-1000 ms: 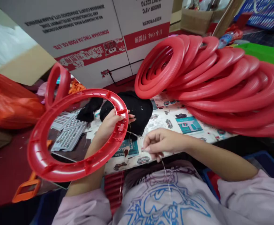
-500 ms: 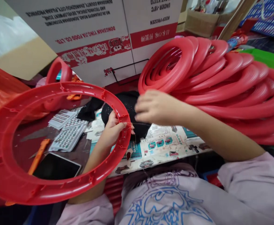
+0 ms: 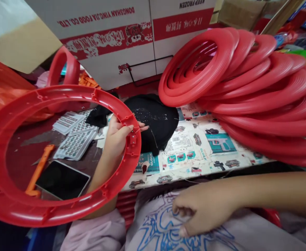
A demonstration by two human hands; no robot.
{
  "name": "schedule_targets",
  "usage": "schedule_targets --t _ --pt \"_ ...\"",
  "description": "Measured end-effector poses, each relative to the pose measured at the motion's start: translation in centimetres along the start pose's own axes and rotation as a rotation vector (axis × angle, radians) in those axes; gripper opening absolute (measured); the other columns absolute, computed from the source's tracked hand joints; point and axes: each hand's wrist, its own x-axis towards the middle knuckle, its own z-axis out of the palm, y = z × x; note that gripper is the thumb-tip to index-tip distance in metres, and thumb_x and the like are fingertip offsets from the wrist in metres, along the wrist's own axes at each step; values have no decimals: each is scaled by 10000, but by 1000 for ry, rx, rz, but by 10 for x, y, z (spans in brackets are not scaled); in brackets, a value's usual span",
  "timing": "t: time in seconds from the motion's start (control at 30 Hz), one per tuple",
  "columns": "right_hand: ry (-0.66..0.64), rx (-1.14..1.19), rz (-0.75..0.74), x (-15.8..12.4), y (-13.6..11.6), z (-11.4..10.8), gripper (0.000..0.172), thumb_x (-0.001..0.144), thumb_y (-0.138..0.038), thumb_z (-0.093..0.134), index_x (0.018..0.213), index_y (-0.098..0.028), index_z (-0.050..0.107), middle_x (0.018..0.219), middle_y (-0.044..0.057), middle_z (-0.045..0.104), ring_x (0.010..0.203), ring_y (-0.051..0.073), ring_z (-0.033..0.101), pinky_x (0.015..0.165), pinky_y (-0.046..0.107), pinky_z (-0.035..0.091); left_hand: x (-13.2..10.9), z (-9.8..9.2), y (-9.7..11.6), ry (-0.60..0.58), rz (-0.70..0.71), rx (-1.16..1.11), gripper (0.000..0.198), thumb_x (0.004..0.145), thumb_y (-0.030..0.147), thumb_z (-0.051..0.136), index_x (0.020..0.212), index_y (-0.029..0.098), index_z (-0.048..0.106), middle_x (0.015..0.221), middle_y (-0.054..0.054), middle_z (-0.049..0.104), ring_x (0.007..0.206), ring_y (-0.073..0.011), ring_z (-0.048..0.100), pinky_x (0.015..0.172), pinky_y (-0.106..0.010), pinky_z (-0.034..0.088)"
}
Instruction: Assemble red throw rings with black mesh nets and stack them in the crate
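Note:
My left hand [image 3: 117, 134] grips the right side of a red plastic ring [image 3: 44, 218], its thumb pressed on the rim beside a small metal piece [image 3: 133, 139]. The ring is tilted toward me, and its ribbed side shows. A thin thread [image 3: 154, 138] hangs from near my left fingertips. Behind them lies a black cloth piece [image 3: 158, 118] with shiny specks. My right hand [image 3: 205, 207] is low in front of my shirt, fingers loosely curled and thumb apart, with nothing visible in it.
Several red ribbed rings [image 3: 257, 101] are piled at the right. A printed cardboard sheet [image 3: 179, 167] covers part of the table. On the left lie a phone [image 3: 64, 179], an orange tool [image 3: 40, 170] and clear trays [image 3: 75, 143] of small parts. A white carton [image 3: 103, 66] stands behind.
My right hand has moved from beside the ring down and toward me, in front of my shirt. My left hand still holds the ring. The camera view has shifted slightly.

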Motion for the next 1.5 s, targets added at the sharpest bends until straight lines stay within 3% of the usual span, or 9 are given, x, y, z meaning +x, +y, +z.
schedule_targets --t 0.1,0.2,0.4,0.67,0.8,0.93,1.07,1.2,1.5 --pt "139 82 98 5 13 5 569 785 -457 613 1246 -123 598 1191 163 620 1017 294 600 827 397 478 -1 -2 3 8 13 -43 306 740 59 594 999 210 536 835 6 679 769 -156 691 832 -349 618" --pt "257 469 61 16 19 5 613 786 -402 668 1310 -119 525 1230 138 587 1079 231 579 940 357 451 -5 -4 8 -12 19 -51 292 749 83 593 1017 196 561 805 -17 690 782 -165 686 850 -353 608" --pt "159 1410 -226 56 10 2 429 742 -431 766 978 -148 548 992 63 616 866 156 643 755 272 513 -12 -3 16 -3 -27 -54 290 767 118 602 1049 185 586 843 -7 677 845 -147 670 905 -314 573" --pt "521 1558 -590 80 5 -48 309 866 -315 616 1134 -224 491 1217 70 562 976 147 601 764 271 521 -19 -4 10 -148 -93 -13 333 778 152 595 1105 179 539 874 -25 695 826 -158 681 818 -291 580" --pt "884 1212 -791 83 8 -62 431 847 -315 593 1249 -276 444 1213 52 579 987 143 617 832 322 526 -17 -2 4 -157 -121 25 374 750 150 632 1110 167 530 875 -22 692 762 -146 672 698 -244 574" --pt "1262 596 -818 78 16 -71 221 816 -335 662 1005 -228 619 979 25 637 931 143 605 849 318 505 -16 4 2 -183 -178 -40 452 742 148 635 1160 205 472 1121 -47 660 773 -151 685 630 -266 597" --pt "1226 -45 -858 57 22 -84 30 829 -160 669 832 -189 666 825 20 670 808 119 594 775 260 482 -16 5 0 -292 -240 -63 490 746 162 624 1169 238 390 947 -16 696 550 -158 668 456 -273 563" --pt "1131 -403 -881 44 24 -97 109 886 -110 581 878 -184 661 832 25 683 771 99 623 712 216 492 -14 2 -3 -344 -355 -39 480 719 182 600 1130 236 359 632 47 631 450 -185 635 427 -285 542" --pt "1261 -724 -1040 43 29 -88 106 903 -93 524 907 -163 604 875 66 683 838 150 602 761 305 513 -22 9 -14 -509 -366 113 967 594 59 621 1425 262 172 1050 -46 639 732 -180 663 626 -277 552"
